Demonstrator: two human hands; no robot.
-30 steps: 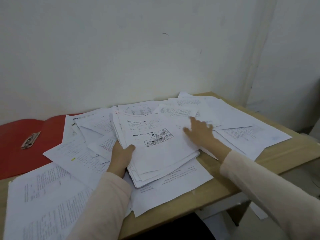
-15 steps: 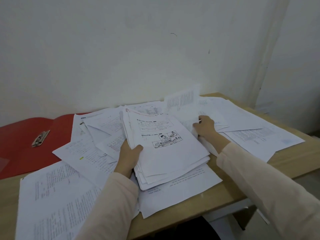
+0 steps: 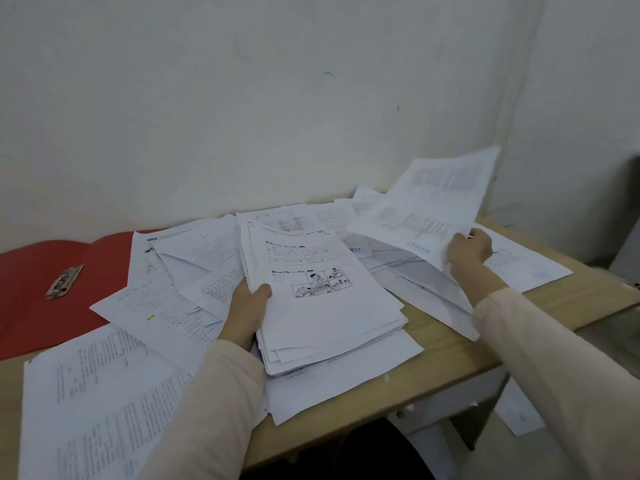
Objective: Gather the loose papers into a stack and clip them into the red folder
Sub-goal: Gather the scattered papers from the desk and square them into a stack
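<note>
A thick stack of papers (image 3: pixel 322 296) is held at its left edge by the left hand (image 3: pixel 249 306), with the thumb laid on the top sheet and the fingers hidden underneath. The top sheet bears printed text and a small cartoon drawing. The stack rests on the wooden table (image 3: pixel 446 355), partly over other loose sheets.

To the right of the stack, a few sheets (image 3: pixel 429 209) are pinched at their near edge by the right hand (image 3: pixel 469 247) and are lifted off the table, tilted up toward the wall (image 3: pixel 277 98); their print is blurred.

To the left of the stack, more loose sheets (image 3: pixel 166 306) are spread flat and overlapping, and one large printed sheet (image 3: pixel 100 403) lies nearest the table's front left edge. Further left of the stack, the red folder (image 3: pixel 38 306) lies open and flat, partly covered by those loose sheets, with its metal clip (image 3: pixel 64 282) lying on the red surface. Further sheets lie flat on the table beyond the right hand.
</note>
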